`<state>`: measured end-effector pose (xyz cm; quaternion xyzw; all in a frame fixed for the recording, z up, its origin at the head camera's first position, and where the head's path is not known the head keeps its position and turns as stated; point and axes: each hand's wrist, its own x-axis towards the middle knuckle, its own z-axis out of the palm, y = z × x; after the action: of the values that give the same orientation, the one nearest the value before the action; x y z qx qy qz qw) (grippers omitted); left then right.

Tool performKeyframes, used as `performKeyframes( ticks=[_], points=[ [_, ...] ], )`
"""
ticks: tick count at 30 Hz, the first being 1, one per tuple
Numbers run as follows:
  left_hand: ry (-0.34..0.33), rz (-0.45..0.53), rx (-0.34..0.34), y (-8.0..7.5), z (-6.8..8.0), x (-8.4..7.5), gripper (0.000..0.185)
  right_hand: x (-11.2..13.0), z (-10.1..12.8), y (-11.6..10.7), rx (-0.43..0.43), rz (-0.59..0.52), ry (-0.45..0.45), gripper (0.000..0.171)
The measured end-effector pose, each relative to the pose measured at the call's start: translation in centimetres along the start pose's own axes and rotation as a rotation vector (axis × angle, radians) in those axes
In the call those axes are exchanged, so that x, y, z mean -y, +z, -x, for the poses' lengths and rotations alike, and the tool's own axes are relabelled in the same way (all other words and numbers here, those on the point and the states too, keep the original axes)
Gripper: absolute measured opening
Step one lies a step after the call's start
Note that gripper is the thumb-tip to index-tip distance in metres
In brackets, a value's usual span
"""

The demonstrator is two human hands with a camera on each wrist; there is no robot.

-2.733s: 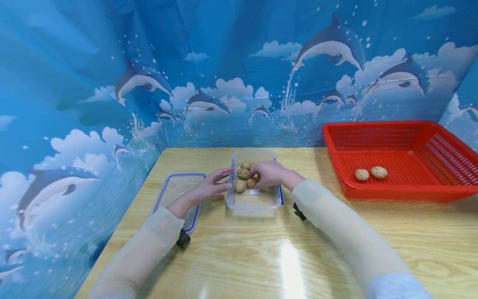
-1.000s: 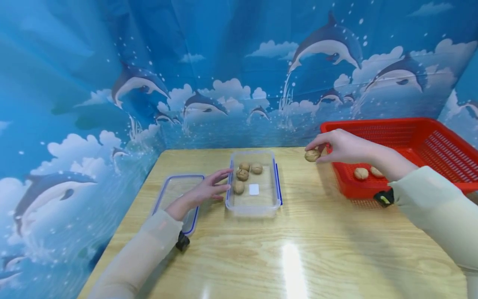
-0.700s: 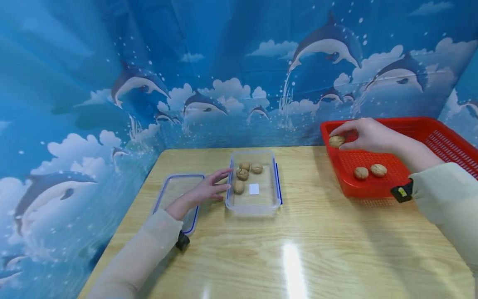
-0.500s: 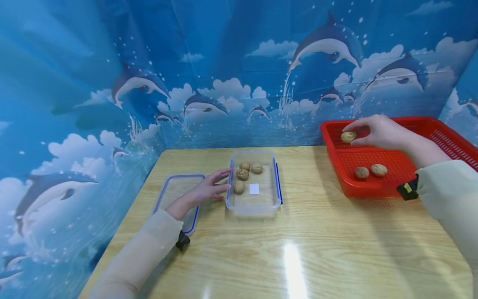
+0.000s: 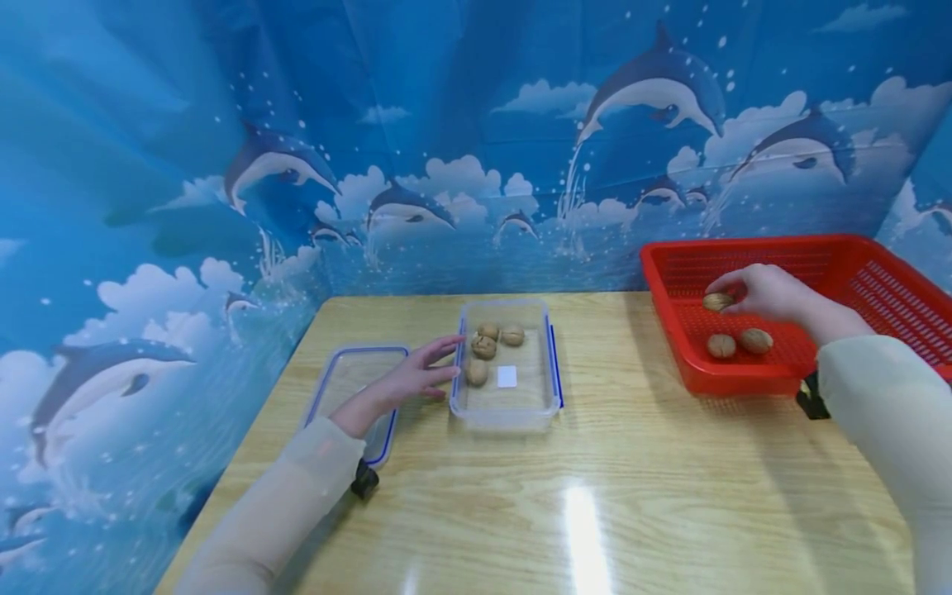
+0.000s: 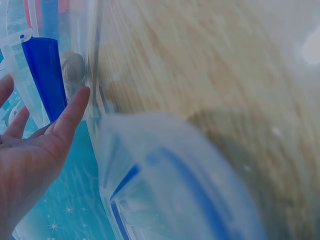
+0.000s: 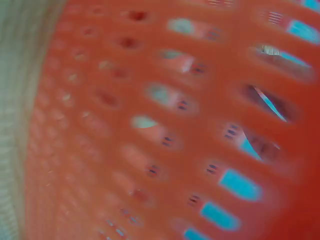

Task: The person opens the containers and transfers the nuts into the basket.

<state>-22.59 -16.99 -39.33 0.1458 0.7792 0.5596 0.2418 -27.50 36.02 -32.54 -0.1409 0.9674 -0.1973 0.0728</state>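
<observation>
1. Brown and wrinkled, the walnut is pinched between the thumb and fingers of the right hand, low inside the red basket, just behind the two walnuts already lying there. Whether it touches the mesh floor yet cannot be told from the head view.

2. A second ago the same walnut was in the air over the bare wood between the box and the basket; half a second ago it was higher, above the basket's near-left corner. It has since dropped and moved inward, so I judge the carry is over and only the letting go is left.

3. Earlier still, the right hand was down among the nuts in the clear plastic box. Four walnuts now remain there, beside a small white label. That reads as one nut moved per trip, with several trips to go.

4. Meanwhile the left hand has not shifted through all the frames: fingers straight and loosely spread, their tips resting against the box's left wall, the wrist over the blue-rimmed lid that lies flat beside it. The left wrist view shows a fingertip against the clear wall.

5. From the right wrist, only blurred red mesh shows, close up.

6. Everything stands on a glossy wooden table.
</observation>
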Motion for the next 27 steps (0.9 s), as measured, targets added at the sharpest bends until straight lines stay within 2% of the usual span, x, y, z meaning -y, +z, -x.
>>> performKeyframes(
  ticks=[9,14,21,27],
  points=[
    [0.0,0.003,-0.003,0.0,0.2,0.0,0.061,-0.4,-1.4,1.8,0.093,0.035,0.012,0.046],
    [-0.006,-0.003,-0.007,0.1,0.1,0.1,0.06,-0.7,-1.7,2.1,0.101,0.041,0.009,0.047],
    [-0.013,0.0,-0.021,0.1,0.0,0.2,0.059,-1.6,-1.7,2.4,0.092,0.015,0.048,0.045],
    [-0.008,0.008,-0.02,0.1,0.0,0.2,0.059,-1.6,-2.0,2.7,0.121,0.025,0.036,0.04]
  ],
)
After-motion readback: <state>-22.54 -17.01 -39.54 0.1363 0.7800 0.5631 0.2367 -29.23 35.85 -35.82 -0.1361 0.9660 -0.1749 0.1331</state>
